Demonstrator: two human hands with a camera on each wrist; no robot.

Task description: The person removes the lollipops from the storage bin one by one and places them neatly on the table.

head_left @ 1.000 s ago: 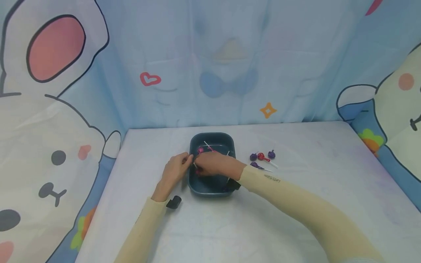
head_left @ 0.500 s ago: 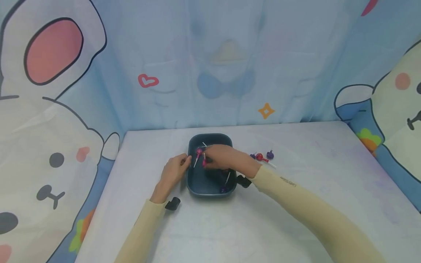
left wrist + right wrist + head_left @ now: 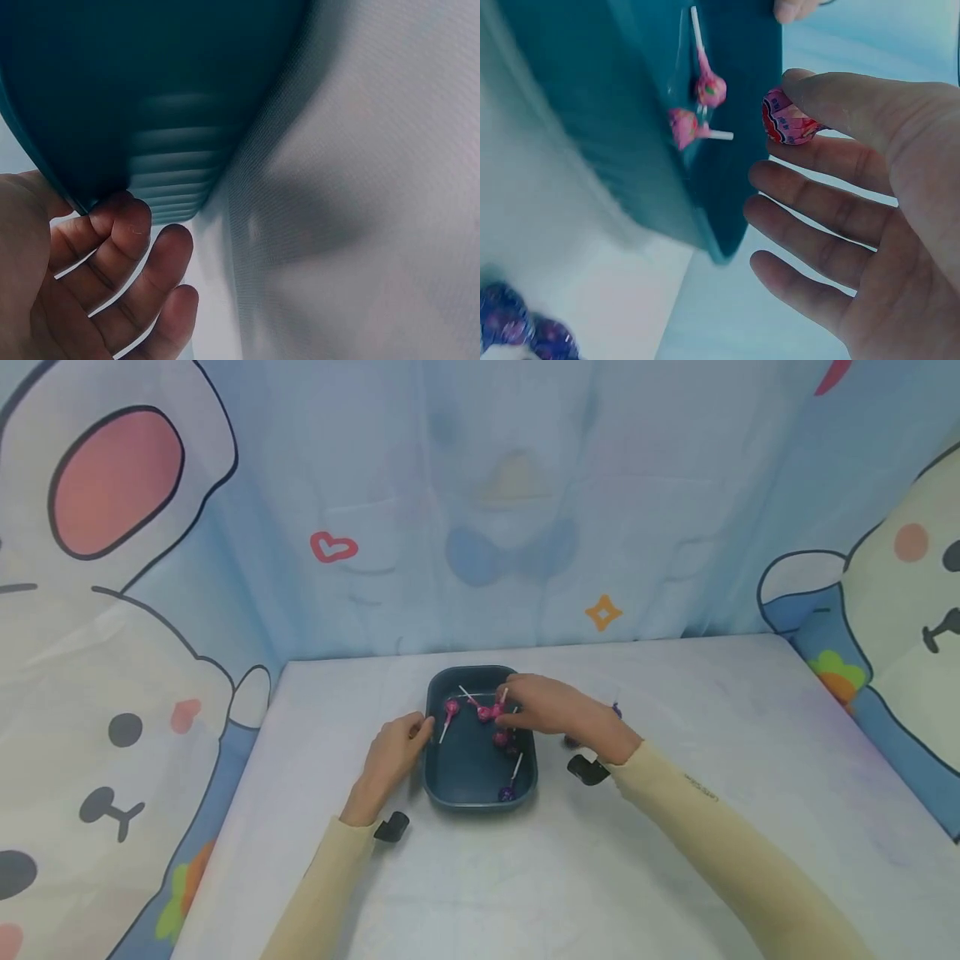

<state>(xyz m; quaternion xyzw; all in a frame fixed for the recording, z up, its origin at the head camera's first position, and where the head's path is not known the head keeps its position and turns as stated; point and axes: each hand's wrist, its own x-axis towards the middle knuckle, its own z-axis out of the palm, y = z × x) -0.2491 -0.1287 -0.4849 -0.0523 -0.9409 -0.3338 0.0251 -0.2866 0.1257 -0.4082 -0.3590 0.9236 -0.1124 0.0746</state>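
Observation:
A dark teal plastic box [image 3: 468,777] stands on the white table with several wrapped lollipops inside. My left hand [image 3: 393,757] pinches its left rim between thumb and index finger; in the left wrist view the other fingers [image 3: 169,255] are loosely bent outside the wall. Over the right side of the box, my right hand [image 3: 555,706] pinches a pink lollipop [image 3: 789,120] between thumb and index finger. Inside lie a pink lollipop [image 3: 452,707] on the left, more pink ones near the right wall, and a purple lollipop [image 3: 507,794] in the front right corner.
Purple lollipops [image 3: 502,315] lie on the table right of the box, partly hidden by my right arm in the head view. A cartoon-print cloth [image 3: 510,568] hangs behind the table [image 3: 480,877] and along its sides.
My right hand has moved right and up from the left and middle of the box to its right side, now with a pink lollipop. My left hand has stayed at the rim.

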